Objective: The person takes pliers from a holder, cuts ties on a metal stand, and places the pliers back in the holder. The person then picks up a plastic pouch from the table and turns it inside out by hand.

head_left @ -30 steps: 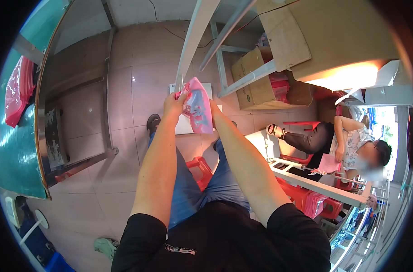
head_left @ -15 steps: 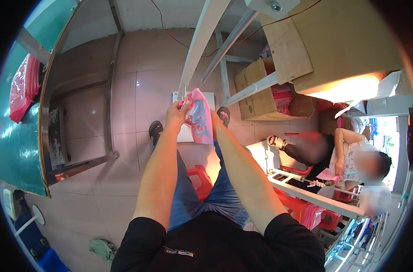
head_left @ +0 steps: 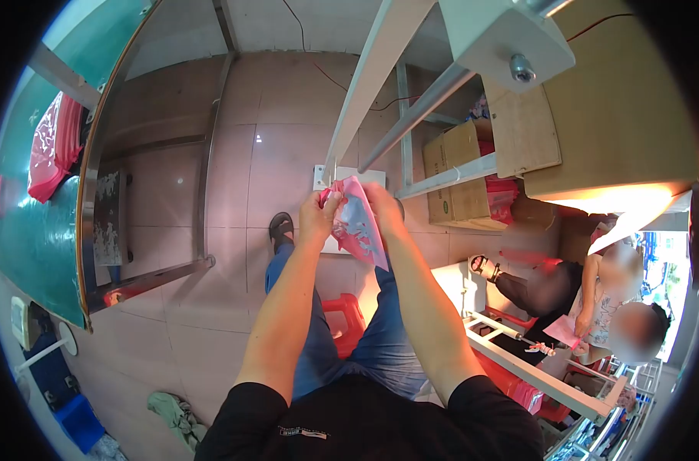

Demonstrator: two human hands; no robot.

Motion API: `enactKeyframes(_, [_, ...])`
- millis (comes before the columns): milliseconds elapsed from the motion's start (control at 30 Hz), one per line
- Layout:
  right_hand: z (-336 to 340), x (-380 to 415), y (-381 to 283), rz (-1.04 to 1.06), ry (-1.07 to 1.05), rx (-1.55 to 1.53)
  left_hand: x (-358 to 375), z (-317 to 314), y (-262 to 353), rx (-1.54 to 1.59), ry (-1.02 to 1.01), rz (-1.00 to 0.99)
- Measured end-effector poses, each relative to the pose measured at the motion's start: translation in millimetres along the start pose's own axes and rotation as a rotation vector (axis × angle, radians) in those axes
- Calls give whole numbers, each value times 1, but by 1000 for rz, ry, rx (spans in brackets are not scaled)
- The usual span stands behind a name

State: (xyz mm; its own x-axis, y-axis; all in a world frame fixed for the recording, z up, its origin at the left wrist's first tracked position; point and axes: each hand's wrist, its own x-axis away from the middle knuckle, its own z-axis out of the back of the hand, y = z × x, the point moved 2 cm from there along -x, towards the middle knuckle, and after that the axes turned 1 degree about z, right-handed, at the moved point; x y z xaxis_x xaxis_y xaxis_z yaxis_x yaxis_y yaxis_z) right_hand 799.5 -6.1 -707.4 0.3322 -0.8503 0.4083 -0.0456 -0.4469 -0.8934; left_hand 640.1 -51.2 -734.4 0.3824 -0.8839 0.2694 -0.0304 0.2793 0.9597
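A pink plastic bag (head_left: 357, 223) with a pale printed pattern hangs between my hands in front of my knees, its lower corner tilted to the right. My left hand (head_left: 319, 217) grips its crumpled upper left edge, thumb on top. Along the upper right edge is my right hand (head_left: 383, 207), closed against the plastic; its fingertips are partly behind the bag and slightly blurred. Just beyond the bag stands an upright pale metal post (head_left: 365, 84). Beneath the hands lies a white plate (head_left: 349, 178) on the floor.
At left, a green-topped table (head_left: 42, 253) bears a stack of pink bags (head_left: 56, 146). Cardboard boxes (head_left: 449, 184) stand at right beside a metal bar (head_left: 449, 175). A seated co-worker (head_left: 588, 307) handles a pink sheet. I sit on a red stool (head_left: 342, 323).
The view has shifted, so the surroundings sit farther right and lower. My right hand shows more clearly at the bag's upper right edge. The bag's lower end has swung right.
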Motion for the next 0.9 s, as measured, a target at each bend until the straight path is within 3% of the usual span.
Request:
enactKeyframes(67, [-20,32,-53,-55,87,-87,-5,-2,2,-7,38,-35])
enactKeyframes(133, [-49,59,-82,267,69,917,1,-5,-9,133,24,17])
enactKeyframes(167, [-46,53,-64,320,156,1022,7,-5,-11,127,16,24])
enactKeyframes(267, [-37,36,-41,430,180,943,4,-3,1,4,112,-20])
enactKeyframes(333, [-36,29,-33,438,166,932,2,-2,4,168,19,128])
enactKeyframes(467, [-34,25,-31,395,143,926,-9,-4,5,419,-16,247])
enactKeyframes(533, [-38,27,-28,394,152,921,1,-5,23,749,-51,344])
enactKeyframes(633, [-40,20,-24,424,174,898,-3,-9,27,766,-222,396])
enactKeyframes(900, [-44,29,-43,424,166,834,0,-7,44,649,-117,219])
